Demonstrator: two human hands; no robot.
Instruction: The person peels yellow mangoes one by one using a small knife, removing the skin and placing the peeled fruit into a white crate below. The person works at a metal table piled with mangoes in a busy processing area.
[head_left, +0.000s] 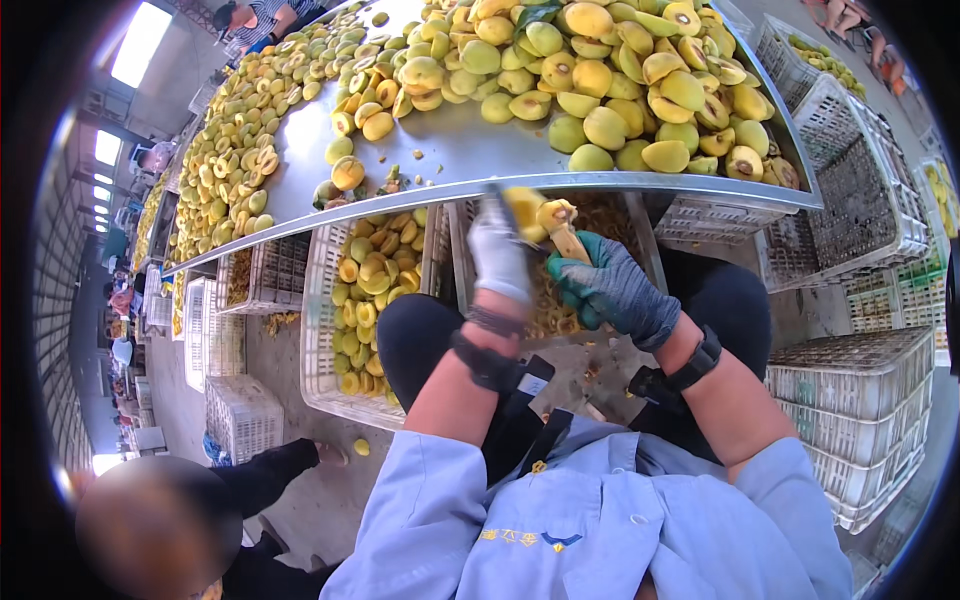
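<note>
My left hand (498, 259), in a white glove and blurred by motion, holds a yellow peach half (525, 210) just beyond the metal table's front edge. In a grey glove with a green coated palm, my right hand (619, 289) grips the pale wooden handle (571, 245) of a small tool. A yellowish piece of fruit with a brown centre (556, 214) is at the handle's far end, beside the peach half. The tool's working end is hidden. Below both hands stands a crate (645, 240) of brown-yellow scraps.
Halved peaches (600, 82) are heaped on the metal table (465, 146). A white crate (311, 330) of peach halves stands by my left knee. Stacked plastic crates (847, 420) are at right. A person (270, 480) is close at lower left; another (262, 22) is across the table.
</note>
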